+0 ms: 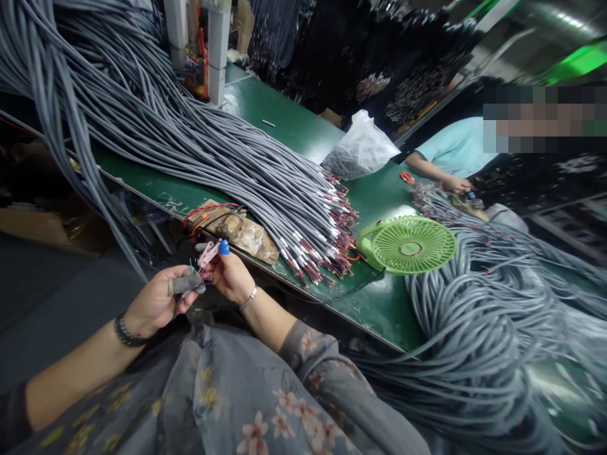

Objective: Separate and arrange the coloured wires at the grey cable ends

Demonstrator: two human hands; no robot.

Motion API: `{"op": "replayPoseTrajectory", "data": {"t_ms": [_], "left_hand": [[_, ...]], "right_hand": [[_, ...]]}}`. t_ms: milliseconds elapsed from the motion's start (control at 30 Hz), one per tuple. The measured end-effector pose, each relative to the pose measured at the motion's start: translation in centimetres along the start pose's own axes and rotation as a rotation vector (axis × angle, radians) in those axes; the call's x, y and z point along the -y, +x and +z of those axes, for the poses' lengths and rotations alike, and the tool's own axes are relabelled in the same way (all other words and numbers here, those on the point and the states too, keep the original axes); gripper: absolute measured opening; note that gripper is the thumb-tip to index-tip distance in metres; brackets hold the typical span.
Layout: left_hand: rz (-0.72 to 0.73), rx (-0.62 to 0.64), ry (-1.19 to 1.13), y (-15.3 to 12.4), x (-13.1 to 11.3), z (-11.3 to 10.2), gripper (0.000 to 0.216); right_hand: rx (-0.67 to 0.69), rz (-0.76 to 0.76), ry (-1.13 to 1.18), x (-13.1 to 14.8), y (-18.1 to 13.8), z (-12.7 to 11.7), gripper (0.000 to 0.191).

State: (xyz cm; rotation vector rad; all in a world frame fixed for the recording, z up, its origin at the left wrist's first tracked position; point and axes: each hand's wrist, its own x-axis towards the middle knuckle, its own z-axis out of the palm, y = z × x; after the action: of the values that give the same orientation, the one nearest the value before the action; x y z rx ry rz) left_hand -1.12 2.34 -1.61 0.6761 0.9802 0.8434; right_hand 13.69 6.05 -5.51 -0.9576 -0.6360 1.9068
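Close in front of my body, both hands meet over the stripped end of a cable with thin coloured wires [198, 270]. My left hand [161, 296] is closed around this end, and a grey cover sits on one of its fingers. Pinched in my right hand [233, 277] is a small pale pink piece [207, 254] with dark marks, its exact kind unclear. A blue cover [224, 247] caps the right thumb. The fingertips partly hide where the wires and the pink piece meet.
Grey cables [227, 148] with stripped ends lie across the green table [303, 129]. A wooden block [237, 230] sits at its near edge. Beyond are a green fan [410, 246], a plastic bag [360, 148] and coiled cables [474, 316]. A co-worker's hand [456, 184] handles wires.
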Motion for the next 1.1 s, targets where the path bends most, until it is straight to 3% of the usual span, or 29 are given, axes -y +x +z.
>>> {"op": "replayPoseTrajectory", "data": {"t_ms": [200,1100], "left_hand": [[-0.020,-0.021,0.007,0.4,0.4,-0.3,0.030],[-0.083,0.006,-0.109,-0.2,0.5,-0.2,0.030]], "right_hand": [[-0.075,-0.025,0.080,-0.3,0.4,0.4,0.055],[-0.118,-0.017,0.114,0.3,0.0,1.1,0.051]]}}
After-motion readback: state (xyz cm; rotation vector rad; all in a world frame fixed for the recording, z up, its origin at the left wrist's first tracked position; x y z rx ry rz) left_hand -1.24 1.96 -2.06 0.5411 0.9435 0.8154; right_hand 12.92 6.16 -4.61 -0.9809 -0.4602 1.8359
